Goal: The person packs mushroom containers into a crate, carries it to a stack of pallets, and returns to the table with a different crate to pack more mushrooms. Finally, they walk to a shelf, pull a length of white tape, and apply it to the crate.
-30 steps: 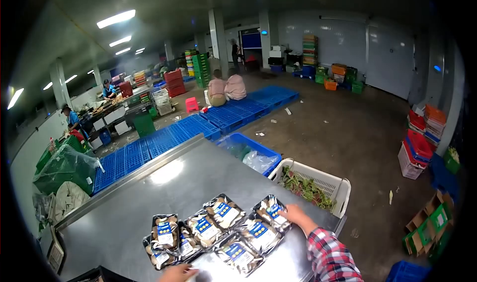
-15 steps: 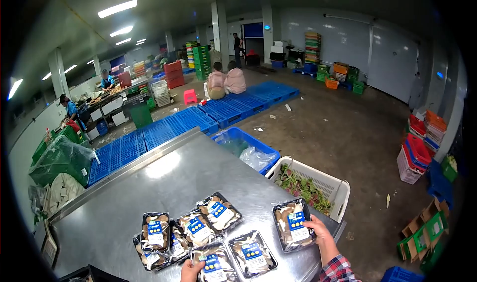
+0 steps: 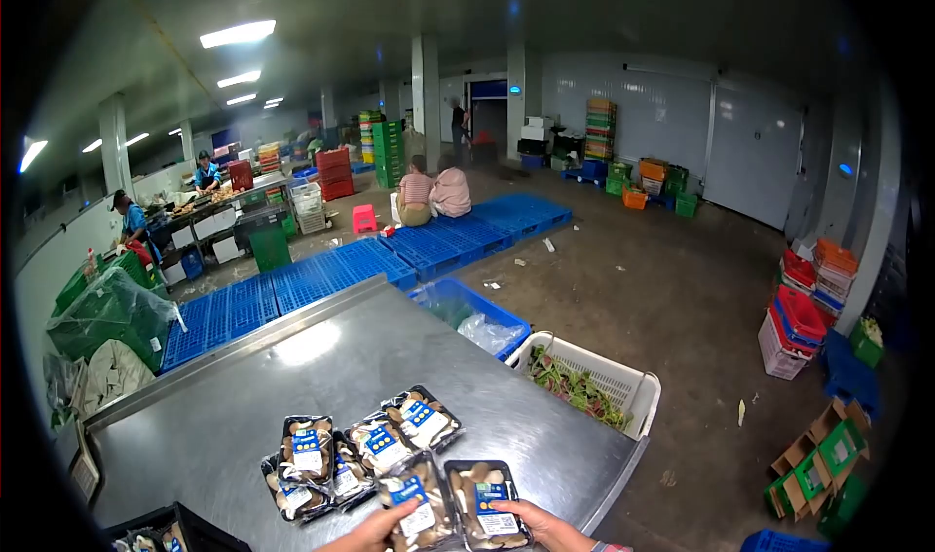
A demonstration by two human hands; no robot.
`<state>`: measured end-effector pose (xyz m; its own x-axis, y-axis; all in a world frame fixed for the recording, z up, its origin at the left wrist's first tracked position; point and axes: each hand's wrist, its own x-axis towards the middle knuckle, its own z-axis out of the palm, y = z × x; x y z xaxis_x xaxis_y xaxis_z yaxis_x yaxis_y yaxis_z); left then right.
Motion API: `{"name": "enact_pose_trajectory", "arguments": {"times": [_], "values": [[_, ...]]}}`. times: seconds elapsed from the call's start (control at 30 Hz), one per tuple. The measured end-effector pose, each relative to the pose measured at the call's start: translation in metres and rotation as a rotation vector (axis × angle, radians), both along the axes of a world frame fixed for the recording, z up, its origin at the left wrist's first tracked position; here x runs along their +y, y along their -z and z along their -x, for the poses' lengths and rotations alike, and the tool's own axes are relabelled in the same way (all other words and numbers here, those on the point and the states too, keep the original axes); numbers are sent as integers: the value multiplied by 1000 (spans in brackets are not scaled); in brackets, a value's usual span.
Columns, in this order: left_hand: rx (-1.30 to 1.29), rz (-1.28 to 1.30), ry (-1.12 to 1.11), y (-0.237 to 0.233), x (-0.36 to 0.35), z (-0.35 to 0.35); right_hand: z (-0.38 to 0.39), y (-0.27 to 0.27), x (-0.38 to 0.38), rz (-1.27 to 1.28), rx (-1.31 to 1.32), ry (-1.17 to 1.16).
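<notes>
At a metal table (image 3: 380, 357), the left hand (image 3: 390, 526) is grasping one tray of mushrooms (image 3: 424, 484) while the right hand (image 3: 536, 521) is gripping a second tray (image 3: 479, 503) just beside it. To the left and farther in, other wrapped trays (image 3: 380, 442) are lying in an overlapping cluster, and beyond, two people (image 3: 450, 192) are sitting on blue pallets (image 3: 526, 213) near a pink stool (image 3: 364, 218).

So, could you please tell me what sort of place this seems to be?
It looks like a produce packing room, judging by the labelled mushroom packs, the crate of greens and the blue pallets.
</notes>
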<state>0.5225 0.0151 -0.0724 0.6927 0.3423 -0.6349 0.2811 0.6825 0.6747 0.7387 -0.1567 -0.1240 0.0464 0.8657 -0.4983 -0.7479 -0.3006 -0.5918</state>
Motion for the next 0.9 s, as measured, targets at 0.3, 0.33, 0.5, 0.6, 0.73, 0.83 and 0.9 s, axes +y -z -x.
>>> {"name": "enact_pose_trajectory", "arguments": {"times": [0.3,0.33,0.5,0.6,0.73,0.83,0.9], "values": [[-100,-537,-273,-200,-55,176,135,-145,26,-420,-269,-243],[-52,-564,-295,-209,-57,204,156,-144,36,-434,-336,-220],[54,-590,-510,-264,-73,337,279,-242,69,-428,-217,-472],[-87,-461,-624,-273,-75,421,357,-270,77,-433,-250,-564],[-117,-241,-706,-234,-97,507,443,-241,75,-312,-370,-709],[22,-19,-611,-166,-122,527,448,-218,57,-253,-453,-829],[91,58,-571,-119,-137,519,428,-214,47,-172,-631,-912]]}}
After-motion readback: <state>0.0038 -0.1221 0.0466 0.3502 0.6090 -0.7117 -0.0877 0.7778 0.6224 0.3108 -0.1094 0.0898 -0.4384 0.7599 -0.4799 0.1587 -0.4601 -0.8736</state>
